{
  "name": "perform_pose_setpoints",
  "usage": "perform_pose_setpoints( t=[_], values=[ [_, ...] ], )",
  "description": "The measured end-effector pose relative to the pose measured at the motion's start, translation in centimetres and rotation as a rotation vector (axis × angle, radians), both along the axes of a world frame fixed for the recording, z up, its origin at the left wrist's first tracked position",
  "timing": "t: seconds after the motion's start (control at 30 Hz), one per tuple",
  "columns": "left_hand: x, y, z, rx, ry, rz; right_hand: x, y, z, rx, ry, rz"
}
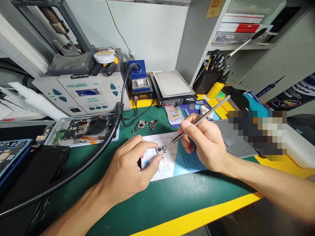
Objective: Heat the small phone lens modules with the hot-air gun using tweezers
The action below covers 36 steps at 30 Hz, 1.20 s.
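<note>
My left hand is closed in a pinch, with thumb and forefinger at the edges of a small phone camera module. The module has a square metal frame and a dark round lens. Between the fingers of my right hand is a slim metal pry tool, held like a pen. Its narrow tip points down and left to the module's right side; I cannot tell whether it touches. Beneath both hands lies a white and blue printed sheet. Two more camera modules rest on the green mat just behind it.
A thick black hose crosses the left side. Behind stand a grey hot-air station and a black heating plate unit. A tray of circuit boards and phones sit left, a perforated mat right.
</note>
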<state>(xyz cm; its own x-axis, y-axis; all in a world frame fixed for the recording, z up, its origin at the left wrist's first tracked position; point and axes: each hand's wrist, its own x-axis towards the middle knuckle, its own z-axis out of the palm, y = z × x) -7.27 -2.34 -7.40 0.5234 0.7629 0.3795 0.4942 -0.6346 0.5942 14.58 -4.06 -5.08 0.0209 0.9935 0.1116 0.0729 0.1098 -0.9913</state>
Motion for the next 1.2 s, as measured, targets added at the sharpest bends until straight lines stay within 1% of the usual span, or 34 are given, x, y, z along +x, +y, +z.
perform_pose_setpoints(
  t=[0.63,1.0,1.2],
  values=[
    [-0.15,0.06,-0.03,-0.004,0.001,-0.003,-0.03,-0.19,0.08,-0.004,0.020,0.012],
    [-0.08,0.09,-0.09,-0.007,-0.001,-0.004,-0.01,-0.20,-0.04,0.058,-0.019,-0.030],
    [-0.13,0.05,-0.10,-0.011,0.000,-0.007,-0.13,-0.21,0.05,0.068,0.003,-0.039]
  ],
)
